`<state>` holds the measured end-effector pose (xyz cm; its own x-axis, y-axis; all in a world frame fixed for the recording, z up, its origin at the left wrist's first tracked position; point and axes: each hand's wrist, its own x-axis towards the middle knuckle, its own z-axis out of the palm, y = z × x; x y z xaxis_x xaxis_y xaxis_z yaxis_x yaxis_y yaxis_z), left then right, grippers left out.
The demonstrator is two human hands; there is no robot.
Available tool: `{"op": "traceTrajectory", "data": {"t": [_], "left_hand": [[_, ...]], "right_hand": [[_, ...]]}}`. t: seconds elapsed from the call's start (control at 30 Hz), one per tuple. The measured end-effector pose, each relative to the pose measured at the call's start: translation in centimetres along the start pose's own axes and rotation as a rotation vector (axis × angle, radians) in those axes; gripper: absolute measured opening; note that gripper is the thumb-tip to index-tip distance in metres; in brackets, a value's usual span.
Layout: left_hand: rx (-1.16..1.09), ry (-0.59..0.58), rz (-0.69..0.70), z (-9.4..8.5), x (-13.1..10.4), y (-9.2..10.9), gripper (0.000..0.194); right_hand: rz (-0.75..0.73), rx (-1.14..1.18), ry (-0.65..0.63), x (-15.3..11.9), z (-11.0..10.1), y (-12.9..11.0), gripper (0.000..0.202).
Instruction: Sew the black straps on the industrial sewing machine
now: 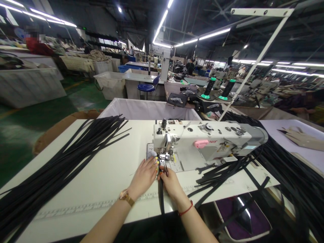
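Observation:
A white sewing machine [187, 138] stands on the pale table, its needle area just beyond my hands. One black strap [161, 195] runs from the needle area down over the table's front edge. My left hand [144, 173] lies at the strap's left side by the presser foot, its fingers together and pressing on the strap. On the right, the fingers of my right hand [170, 180] are closed around the strap, and a small dark tool [165, 169], perhaps snips, shows at them. My fingertips partly hide the strap near the needle.
Long black straps [63, 162] are piled on the left of the table, with more [222, 173] right of the machine. A wrench [205, 168] lies by the machine base. Behind the table is a lined bin [149, 108]. Thread cones [209, 88] stand behind the machine.

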<state>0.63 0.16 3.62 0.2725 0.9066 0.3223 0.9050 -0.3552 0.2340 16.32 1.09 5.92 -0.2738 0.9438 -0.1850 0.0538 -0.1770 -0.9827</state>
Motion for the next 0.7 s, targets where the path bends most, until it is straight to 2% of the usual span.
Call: {"op": "traceTrajectory", "data": {"t": [0.17, 0.37, 0.7], "left_hand": [[-0.008, -0.009, 0.002, 0.05, 0.0, -0.05, 0.036], [-0.012, -0.004, 0.009, 0.0, 0.07, -0.05, 0.036], [0.005, -0.005, 0.019, 0.01, 0.26, -0.15, 0.039]], "right_hand": [[-0.006, -0.009, 0.011, 0.01, 0.06, -0.05, 0.028], [-0.018, -0.022, -0.005, -0.01, -0.02, -0.39, 0.019], [0.09, -0.007, 0.01, -0.61, -0.37, 0.08, 0.041]]}}
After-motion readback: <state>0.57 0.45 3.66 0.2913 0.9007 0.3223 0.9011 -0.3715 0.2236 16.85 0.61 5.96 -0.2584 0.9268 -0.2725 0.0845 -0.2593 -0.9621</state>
